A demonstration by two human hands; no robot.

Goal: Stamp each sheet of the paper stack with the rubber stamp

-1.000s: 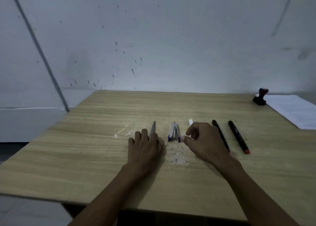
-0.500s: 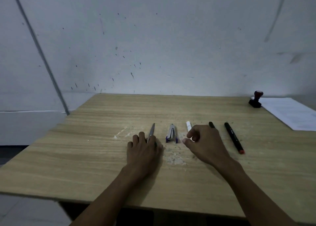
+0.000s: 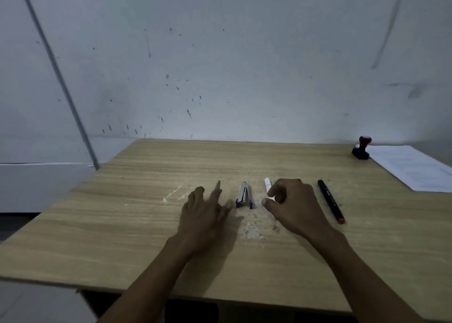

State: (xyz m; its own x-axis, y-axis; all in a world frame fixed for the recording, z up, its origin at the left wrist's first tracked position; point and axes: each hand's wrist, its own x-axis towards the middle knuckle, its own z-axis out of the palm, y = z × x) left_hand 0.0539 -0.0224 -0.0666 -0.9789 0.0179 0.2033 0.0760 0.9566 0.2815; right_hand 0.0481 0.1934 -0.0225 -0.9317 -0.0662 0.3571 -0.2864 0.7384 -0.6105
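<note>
**Head view: both hands are sitting far from the stamp and paper**

Head view is showing the right hand (image 3: 293,206) resting on the table (image 3: 122,225) with its fingers (image 3: 275,190) curling loosely beside a white marker (image 3: 267,185); whether they are actually pinching it I cannot tell. The left hand (image 3: 203,212) is lying flat, blurred, its fingers relaxed over a slim grey tool (image 3: 217,187) and gripping nothing. Between the hands a small stapler (image 3: 244,195) is lying, and just right of the right hand a black marker with a red end (image 3: 330,201).

Well apart from both hands, at the far right corner, the rubber stamp (image 3: 361,148) is standing upright, touching or just beside the edge of the paper stack (image 3: 411,167).

The stamp is looking light and rigid, best taken by its red knob from above. The sheets are likely thin and floppy, sliding easily, so the free hand would probably need to be pressing the stack flat.
</note>
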